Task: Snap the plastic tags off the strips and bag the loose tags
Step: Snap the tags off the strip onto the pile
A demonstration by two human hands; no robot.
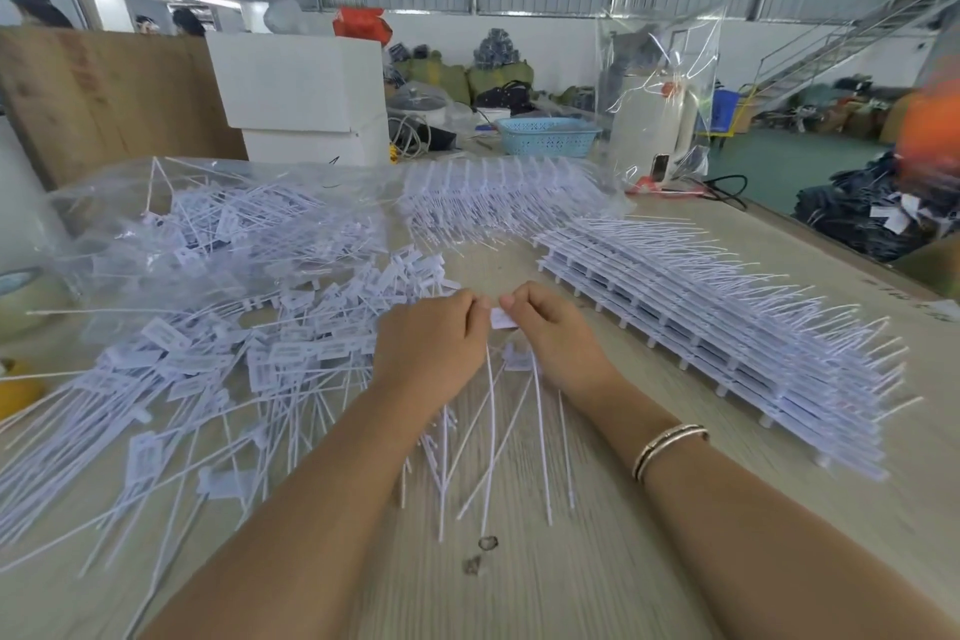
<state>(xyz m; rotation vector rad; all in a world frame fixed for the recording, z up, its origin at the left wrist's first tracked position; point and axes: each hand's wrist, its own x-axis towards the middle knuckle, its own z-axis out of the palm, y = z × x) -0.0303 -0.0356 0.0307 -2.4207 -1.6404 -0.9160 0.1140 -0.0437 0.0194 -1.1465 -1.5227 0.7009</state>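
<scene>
My left hand point(431, 343) and my right hand point(556, 333) meet over the middle of the table, fingertips pinched together on a small white plastic tag strip point(503, 318) whose thin tails hang down toward me. A wide heap of loose white tags point(218, 359) with long tails spreads over the table to the left. A clear plastic bag point(171, 224) holding more tags lies flat at the back left. A thick stack of unbroken tag strips point(717, 348) runs diagonally on the right, and another row of strips point(493, 203) lies at the back.
A white box point(301, 88) stands at the back, a blue basket point(545, 135) beside it. An upright clear bag point(660, 83) covers a white kettle. Yellow tape roll point(15, 390) at the left edge. The wooden table point(571, 561) ends on the right; dark clothes point(872, 213) lie beyond.
</scene>
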